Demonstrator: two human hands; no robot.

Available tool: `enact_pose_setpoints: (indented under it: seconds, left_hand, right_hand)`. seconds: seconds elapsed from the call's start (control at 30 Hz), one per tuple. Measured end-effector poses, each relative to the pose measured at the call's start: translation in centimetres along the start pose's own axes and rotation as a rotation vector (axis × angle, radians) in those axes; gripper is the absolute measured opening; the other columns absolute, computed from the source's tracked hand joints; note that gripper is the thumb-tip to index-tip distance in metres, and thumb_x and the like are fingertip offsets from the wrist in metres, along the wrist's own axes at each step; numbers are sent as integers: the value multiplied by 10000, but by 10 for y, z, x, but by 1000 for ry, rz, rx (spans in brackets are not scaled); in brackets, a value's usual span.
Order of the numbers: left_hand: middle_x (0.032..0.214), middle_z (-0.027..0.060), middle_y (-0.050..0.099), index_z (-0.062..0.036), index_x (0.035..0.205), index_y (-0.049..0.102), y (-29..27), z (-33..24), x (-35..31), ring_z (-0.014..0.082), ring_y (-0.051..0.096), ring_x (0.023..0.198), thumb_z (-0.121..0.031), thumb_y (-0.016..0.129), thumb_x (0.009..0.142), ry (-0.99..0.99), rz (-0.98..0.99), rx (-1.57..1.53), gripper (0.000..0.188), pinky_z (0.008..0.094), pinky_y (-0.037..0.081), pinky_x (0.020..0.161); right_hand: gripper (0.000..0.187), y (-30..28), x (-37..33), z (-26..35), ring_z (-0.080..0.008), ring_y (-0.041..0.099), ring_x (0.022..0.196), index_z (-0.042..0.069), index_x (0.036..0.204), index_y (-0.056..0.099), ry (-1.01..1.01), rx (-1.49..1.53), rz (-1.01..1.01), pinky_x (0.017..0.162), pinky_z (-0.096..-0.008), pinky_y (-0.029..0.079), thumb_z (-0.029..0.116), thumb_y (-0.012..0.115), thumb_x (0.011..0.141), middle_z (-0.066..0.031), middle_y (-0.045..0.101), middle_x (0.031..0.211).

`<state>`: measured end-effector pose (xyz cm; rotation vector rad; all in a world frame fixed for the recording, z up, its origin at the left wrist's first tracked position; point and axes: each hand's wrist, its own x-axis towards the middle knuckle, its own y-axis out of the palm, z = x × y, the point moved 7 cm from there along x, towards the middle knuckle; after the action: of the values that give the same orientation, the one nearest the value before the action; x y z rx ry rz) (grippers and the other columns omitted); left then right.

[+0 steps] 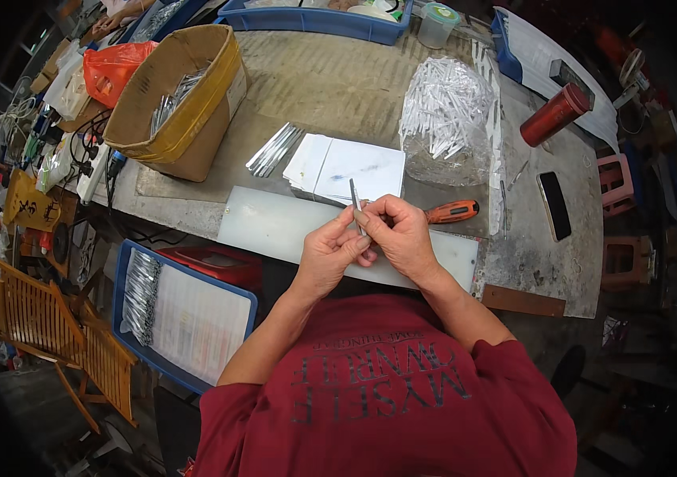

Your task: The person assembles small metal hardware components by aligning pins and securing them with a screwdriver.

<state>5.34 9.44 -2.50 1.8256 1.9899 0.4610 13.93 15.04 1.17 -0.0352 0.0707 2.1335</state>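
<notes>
We hold a thin grey metal strip (pixel 353 200) upright at the centre of the frame, both hands together on its lower end: our left hand (pixel 330 253) pinches it from below, our right hand (pixel 400 232) closes over it from the side. The strip stands above the white board (pixel 275 224) at the table's near edge, in front of a stack of white sheets (pixel 346 168).

As we judge it, the grip is small and low on a slim piece, so a slip could drop it off the near edge toward the blue tray (pixel 187 310) at lower left. Its narrow edges may also nick our fingertips if we squeeze or twist hard. The orange-handled tool (pixel 451 211) lies just right of our hands and could be knocked by an elbow.
</notes>
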Motion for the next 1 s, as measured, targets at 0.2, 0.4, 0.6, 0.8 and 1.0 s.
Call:
enact_pose_setpoints:
  seconds: [0.2, 0.4, 0.6, 0.8, 1.0]
  left_hand:
    - [820, 93, 586, -88, 1310, 293, 0, 2, -1, 118, 552, 638, 10, 509, 825, -48, 68, 75, 540, 208, 467, 556]
    - [812, 99, 603, -116, 1340, 228, 4, -5, -5, 100, 543, 609, -18, 533, 816, -100, 79, 9, 615, 182, 410, 502]
    - [807, 97, 610, -64, 1283, 316, 7, -10, -9, 92, 543, 598, -21, 552, 804, -76, 42, 18, 536, 180, 414, 497]
    - [786, 70, 616, 21, 1047, 525, -1, -16, -15, 71, 548, 605, -39, 568, 800, 0, -110, 447, 258, 174, 425, 506]
    - [733, 46, 613, 31, 898, 595, -30, -52, -15, 70, 534, 587, -51, 578, 796, 164, -239, 768, 132, 194, 416, 505]
  right_hand:
    - [185, 1, 4, -1, -52, 486, 504, -29, 806, 538, 16, 83, 91, 425, -202, 388, 151, 577, 822, -33, 541, 611]
    - [161, 6, 4, -4, -65, 471, 500, -17, 842, 538, 193, 246, 209, 435, -199, 391, 142, 557, 833, -14, 516, 618]
    - [129, -3, 1, -5, -37, 472, 587, -5, 825, 536, 88, 313, 65, 513, -171, 388, 120, 568, 822, 2, 530, 676]
    - [121, -10, -4, 0, -63, 496, 590, 7, 806, 540, -16, 169, -102, 515, -201, 389, 108, 602, 785, -3, 541, 672]
    - [231, -50, -7, 47, -244, 513, 728, 52, 842, 548, -621, -1023, 38, 648, -345, 388, 157, 653, 665, -76, 532, 765]
